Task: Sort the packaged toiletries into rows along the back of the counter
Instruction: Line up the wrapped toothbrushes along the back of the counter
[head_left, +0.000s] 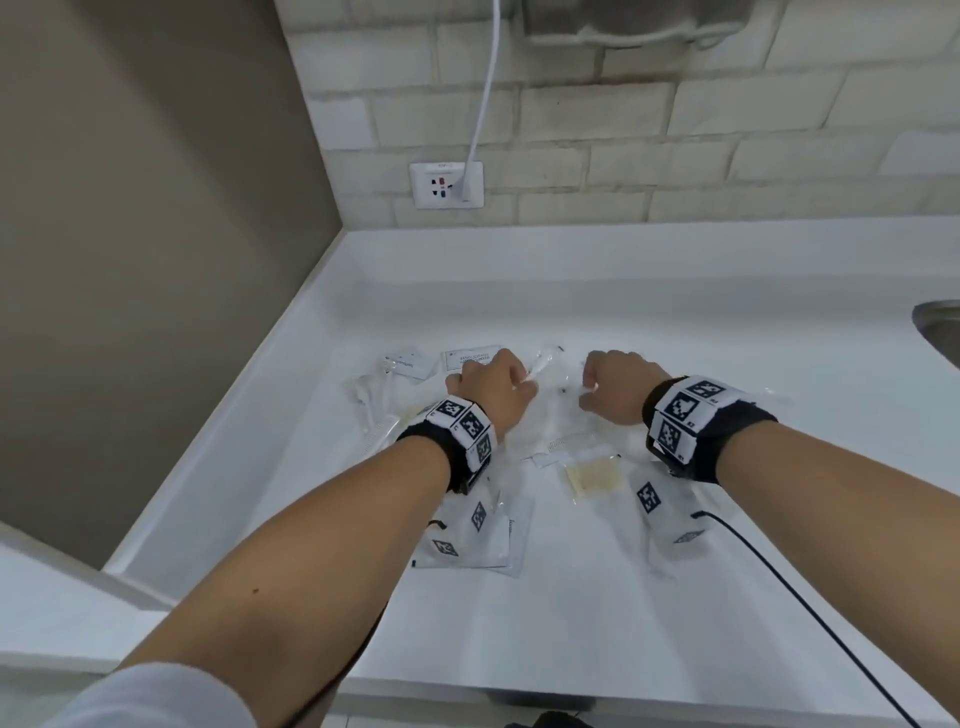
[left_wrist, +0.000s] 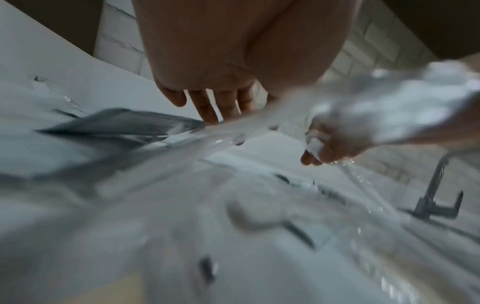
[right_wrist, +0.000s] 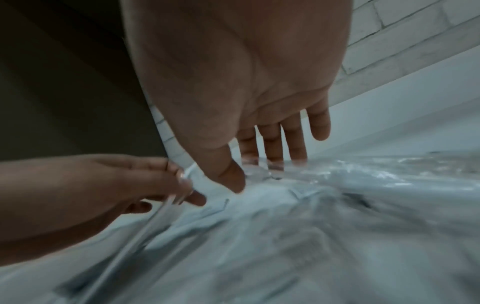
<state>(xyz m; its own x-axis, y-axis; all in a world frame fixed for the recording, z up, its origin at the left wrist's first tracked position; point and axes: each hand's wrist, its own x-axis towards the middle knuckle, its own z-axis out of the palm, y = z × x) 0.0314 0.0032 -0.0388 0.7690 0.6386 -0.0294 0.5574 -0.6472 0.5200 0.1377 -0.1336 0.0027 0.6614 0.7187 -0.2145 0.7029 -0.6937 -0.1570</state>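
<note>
Clear-wrapped toiletries lie in a loose heap on the white counter (head_left: 649, 291). My left hand (head_left: 493, 387) hovers over the heap's back and pinches a long clear packet (head_left: 543, 364) with something white inside; the right wrist view shows that pinch on the film (right_wrist: 185, 174). My right hand (head_left: 615, 387) is just to its right, fingers curled down onto a small clear packet with a white piece (left_wrist: 314, 144). Its thumb (right_wrist: 231, 176) and fingers dip into crinkled wrap (right_wrist: 363, 174). Two flat sachets (head_left: 470, 356) lie behind the left hand.
A beige pad packet (head_left: 595, 475), a comb packet (head_left: 571, 444) and tagged packets (head_left: 467, 540) lie under my wrists. The sink rim (head_left: 940, 322) is at the right edge, with a tap (left_wrist: 436, 195). A wall socket (head_left: 447, 184) with a white cable sits behind.
</note>
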